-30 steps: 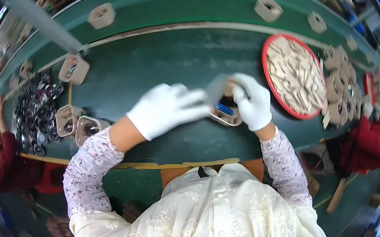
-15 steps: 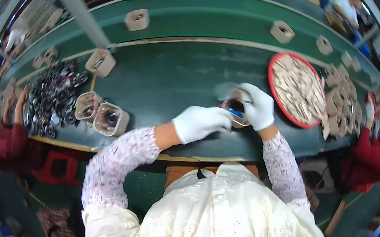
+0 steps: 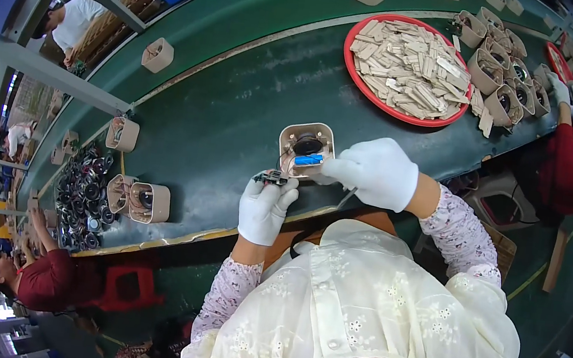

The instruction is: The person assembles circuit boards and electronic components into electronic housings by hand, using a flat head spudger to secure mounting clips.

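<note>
A beige square plastic housing (image 3: 286, 138) stands on the green table in front of me, its open top showing a round black speaker (image 3: 308, 144) and a blue cylindrical battery (image 3: 308, 159). My left hand (image 3: 264, 212), in a white glove, pinches a small circuit board (image 3: 272, 177) at the housing's near left corner; thin wires run from there into the housing. My right hand (image 3: 378, 173), also gloved, is closed, with its fingertips against the housing's near right side. A thin grey rod-like tool (image 3: 346, 200) sticks out below its fingers; the rest is hidden.
A red round tray (image 3: 399, 119) heaped with flat beige strips lies at the far right. Beside it cluster several beige housings (image 3: 485, 71). Two housings (image 3: 150, 204) and a pile of black speakers (image 3: 86, 189) sit at the left. Co-workers (image 3: 52, 278) sit at both sides.
My view has turned and shifted. My right hand has moved from above the housing to its near right side. My left hand has drawn to the near left corner and now shows the circuit board.
</note>
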`<state>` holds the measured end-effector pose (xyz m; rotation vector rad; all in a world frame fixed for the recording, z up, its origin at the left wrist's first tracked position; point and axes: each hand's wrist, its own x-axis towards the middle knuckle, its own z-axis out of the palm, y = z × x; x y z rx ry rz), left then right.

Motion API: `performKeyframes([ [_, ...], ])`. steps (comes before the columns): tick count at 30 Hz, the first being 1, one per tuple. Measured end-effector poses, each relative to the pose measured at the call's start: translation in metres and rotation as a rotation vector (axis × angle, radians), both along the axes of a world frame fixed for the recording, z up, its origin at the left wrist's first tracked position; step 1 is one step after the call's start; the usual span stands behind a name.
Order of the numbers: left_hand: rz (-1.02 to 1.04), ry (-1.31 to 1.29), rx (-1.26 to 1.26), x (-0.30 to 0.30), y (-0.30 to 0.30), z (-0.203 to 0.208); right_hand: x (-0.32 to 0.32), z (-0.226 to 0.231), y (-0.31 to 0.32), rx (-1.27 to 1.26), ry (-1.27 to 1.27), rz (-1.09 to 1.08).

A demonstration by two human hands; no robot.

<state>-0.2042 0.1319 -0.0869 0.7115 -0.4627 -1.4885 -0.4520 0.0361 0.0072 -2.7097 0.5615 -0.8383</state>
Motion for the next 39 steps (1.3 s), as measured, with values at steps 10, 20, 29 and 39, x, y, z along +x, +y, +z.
performKeyframes([
  [10,-0.006,0.117,-0.017,-0.009,-0.003,0.004,0.017,0.012,-0.005,-0.059,0.232,0.052],
  [20,0.059,0.036,0.006,-0.009,-0.008,0.003,0.019,0.017,-0.01,-0.041,0.246,0.081],
  [29,0.118,-1.167,-0.292,-0.012,-0.013,0.025,0.021,0.027,-0.016,0.348,0.478,-0.021],
  [39,-0.104,-1.377,-0.369,-0.002,-0.024,0.049,0.016,-0.011,-0.003,0.044,0.416,0.01],
])
